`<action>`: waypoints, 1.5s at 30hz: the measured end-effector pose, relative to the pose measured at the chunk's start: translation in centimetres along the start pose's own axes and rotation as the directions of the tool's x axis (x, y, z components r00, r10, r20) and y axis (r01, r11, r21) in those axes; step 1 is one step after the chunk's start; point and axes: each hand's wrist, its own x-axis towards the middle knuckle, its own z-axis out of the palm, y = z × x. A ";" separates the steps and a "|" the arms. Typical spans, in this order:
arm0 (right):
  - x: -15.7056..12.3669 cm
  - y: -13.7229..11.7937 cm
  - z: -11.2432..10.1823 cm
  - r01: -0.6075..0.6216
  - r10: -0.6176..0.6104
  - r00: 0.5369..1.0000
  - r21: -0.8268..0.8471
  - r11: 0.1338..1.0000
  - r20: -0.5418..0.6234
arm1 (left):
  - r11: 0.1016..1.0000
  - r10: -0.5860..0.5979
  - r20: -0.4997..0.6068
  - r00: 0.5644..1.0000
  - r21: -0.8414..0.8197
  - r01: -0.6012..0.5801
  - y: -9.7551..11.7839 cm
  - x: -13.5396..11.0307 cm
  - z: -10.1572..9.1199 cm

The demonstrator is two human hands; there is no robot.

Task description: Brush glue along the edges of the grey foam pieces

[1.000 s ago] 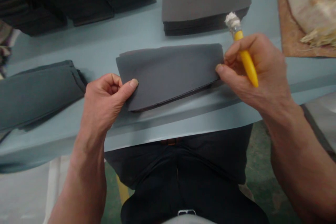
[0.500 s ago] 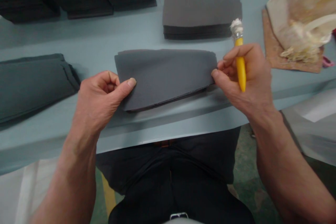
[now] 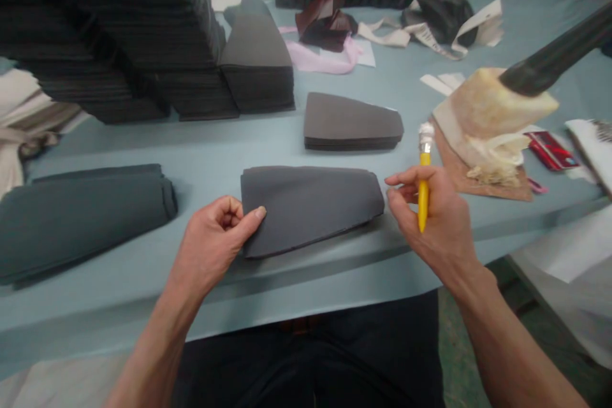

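Observation:
Dark grey tapered sheets lie stacked on the table in front of me. My left hand pinches their wide left end, thumb on top and fingers curled at the edge. My right hand holds a yellow-handled glue brush upright between its fingers, bristles up and coated in whitish stuff. Its thumb and index fingertips are just off the sheets' narrow right end. Behind these sheets sits a second, browner-grey stack of the same shape. A dark green-grey stack lies to the left.
Tall piles of dark sheets stand at the back left. At right, a glue-crusted container with a dark handle or tube rests on a brown board. A red packet lies beyond it. Scraps litter the back.
My view has tilted up, showing more of the table's back. My right fingertips have let go of the sheets' narrow end, still keeping the brush. My left hand stays on the wide end.

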 end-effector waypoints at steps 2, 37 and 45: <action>-0.1 -0.5 0.0 0.083 -0.086 0.995 -0.061 0.995 -0.055 | 1.000 -0.005 -0.001 1.000 0.001 0.005 0.0 0.0 0.0; -0.4 -4.7 3.5 0.422 -0.418 0.903 -0.028 0.906 0.099 | 0.997 -0.069 -0.048 0.996 0.040 0.071 -0.6 0.1 -0.3; -0.4 -5.0 3.5 0.406 -0.402 0.911 -0.028 0.914 0.089 | 0.996 0.030 -0.216 0.976 0.091 -0.011 0.3 0.7 -1.2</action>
